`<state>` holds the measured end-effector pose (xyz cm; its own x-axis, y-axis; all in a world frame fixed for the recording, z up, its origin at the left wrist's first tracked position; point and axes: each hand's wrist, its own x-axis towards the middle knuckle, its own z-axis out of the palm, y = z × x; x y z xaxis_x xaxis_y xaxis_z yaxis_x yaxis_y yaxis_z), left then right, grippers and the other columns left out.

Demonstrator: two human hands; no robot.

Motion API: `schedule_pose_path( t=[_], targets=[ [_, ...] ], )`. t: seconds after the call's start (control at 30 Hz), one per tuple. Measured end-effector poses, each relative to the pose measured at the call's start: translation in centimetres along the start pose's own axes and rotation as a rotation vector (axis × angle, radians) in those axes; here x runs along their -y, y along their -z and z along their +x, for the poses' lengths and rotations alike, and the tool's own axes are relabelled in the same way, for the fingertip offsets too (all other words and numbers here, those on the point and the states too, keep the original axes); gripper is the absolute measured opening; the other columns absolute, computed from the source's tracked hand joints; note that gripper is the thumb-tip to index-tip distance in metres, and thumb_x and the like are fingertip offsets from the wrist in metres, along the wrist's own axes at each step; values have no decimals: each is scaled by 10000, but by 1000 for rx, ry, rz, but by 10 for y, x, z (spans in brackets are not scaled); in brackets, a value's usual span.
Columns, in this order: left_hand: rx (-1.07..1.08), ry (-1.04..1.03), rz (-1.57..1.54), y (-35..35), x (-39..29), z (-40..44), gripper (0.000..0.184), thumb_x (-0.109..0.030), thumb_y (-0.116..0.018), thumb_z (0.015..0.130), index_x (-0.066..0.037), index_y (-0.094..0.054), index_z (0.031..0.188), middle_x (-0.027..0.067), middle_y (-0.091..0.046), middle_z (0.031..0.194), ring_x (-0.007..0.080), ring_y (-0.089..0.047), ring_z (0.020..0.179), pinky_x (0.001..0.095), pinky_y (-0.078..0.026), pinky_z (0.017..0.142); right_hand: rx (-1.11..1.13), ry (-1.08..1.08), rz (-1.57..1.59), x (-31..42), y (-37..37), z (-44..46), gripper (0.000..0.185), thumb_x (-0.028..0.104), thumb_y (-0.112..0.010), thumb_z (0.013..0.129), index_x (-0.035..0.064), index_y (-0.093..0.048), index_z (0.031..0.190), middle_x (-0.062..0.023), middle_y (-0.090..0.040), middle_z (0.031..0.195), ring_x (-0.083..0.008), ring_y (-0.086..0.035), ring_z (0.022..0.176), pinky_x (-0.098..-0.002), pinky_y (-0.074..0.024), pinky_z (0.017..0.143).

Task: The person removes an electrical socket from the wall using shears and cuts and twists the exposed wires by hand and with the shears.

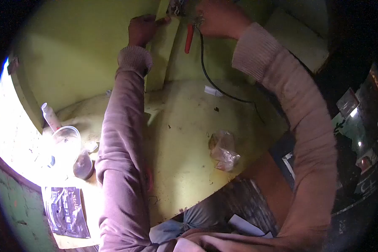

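Both arms in pink ribbed sleeves reach up to a small metallic fitting (175, 7) at the top edge of the view. My left hand (143, 28) is on its left, fingers closed and one fingertip pointing towards the fitting; what it grips, if anything, is too small to name. My right hand (220, 19) is closed at the right of the fitting, its fingers partly hidden. Beneath this hand hangs a red handle (189, 38), beside a black cable (203, 59) that runs down to the yellowish surface.
On the yellowish surface (185, 126) lie a crumpled clear plastic bag (224, 150) and a small white piece (213, 91). At the left are a white bottle (51, 117), a clear round container (67, 145), a dark round item (83, 167) and a printed packet (66, 213).
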<state>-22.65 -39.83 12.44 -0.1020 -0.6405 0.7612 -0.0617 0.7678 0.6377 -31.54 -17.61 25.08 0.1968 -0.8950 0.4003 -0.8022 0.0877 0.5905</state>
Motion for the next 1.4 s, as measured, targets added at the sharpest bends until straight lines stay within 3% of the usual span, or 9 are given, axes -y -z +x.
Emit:
schedule_pose_path(
  t=[0.07,0.13,0.33,0.57,0.67,0.73,0.87,1.17,1.4],
  targets=[
    [-52,43,-68,0,-5,-3,517,-472,-863,661,-9,-750,861,120,-729,775,225,-708,722,366,-549,727,29,-208,232,1,4,-2,135,143,-618,813,37,-694,849,-167,-676,883,-337,-660,803,-471,-538,698],
    [-70,54,-41,-4,0,-1,517,-474,-860,665,-10,-753,867,118,-729,771,224,-706,715,366,-548,730,-253,-368,741,-14,-25,-9,268,72,-621,861,6,-650,1120,-119,-689,820,-214,-673,772,-381,-541,681],
    [-66,28,16,-5,-2,-2,528,-483,-846,676,-16,-762,908,136,-730,784,229,-708,708,365,-551,739,-699,-427,1861,-9,-76,-22,253,50,-666,828,-72,-649,1048,-116,-688,875,-210,-660,783,-338,-532,777],
    [-93,34,49,-4,-4,-1,479,-470,-842,679,-34,-767,860,114,-726,759,214,-700,687,364,-547,719,-793,-255,1936,5,-91,-28,262,45,-649,856,-71,-660,1090,-124,-701,993,-204,-658,838,-332,-522,784],
    [-42,100,-83,1,-7,-7,487,-461,-841,683,-20,-766,876,123,-728,769,216,-700,692,368,-546,710,-723,-337,1861,0,-96,-25,276,93,-671,872,-43,-681,1112,-86,-714,963,-154,-643,832,-291,-504,772],
    [-30,88,-68,1,-12,-8,501,-471,-838,687,-10,-762,868,124,-727,767,214,-695,691,364,-543,705,-799,-284,1416,-7,-107,-23,278,138,-706,876,-4,-705,1115,-45,-719,930,-98,-613,789,-249,-480,734],
    [-24,113,-4,1,-14,-8,508,-458,-849,687,15,-749,842,119,-724,760,198,-678,687,343,-534,692,-906,-318,1475,5,-121,-12,229,170,-742,865,1,-725,1018,-17,-700,863,-72,-599,763,-229,-477,707],
    [-76,105,-259,-3,0,-7,428,-369,-878,685,19,-733,794,64,-678,683,128,-605,614,318,-502,627,-529,-452,1537,21,-148,22,280,283,-697,880,10,-647,916,-67,-652,827,-170,-662,793,-324,-553,734],
    [-42,137,-165,2,-14,-11,393,-346,-878,690,9,-708,707,54,-656,643,117,-581,579,310,-493,604,-297,-204,1968,12,-154,36,289,287,-598,929,3,-642,893,-97,-665,826,-227,-687,831,-400,-559,769]
  ],
)
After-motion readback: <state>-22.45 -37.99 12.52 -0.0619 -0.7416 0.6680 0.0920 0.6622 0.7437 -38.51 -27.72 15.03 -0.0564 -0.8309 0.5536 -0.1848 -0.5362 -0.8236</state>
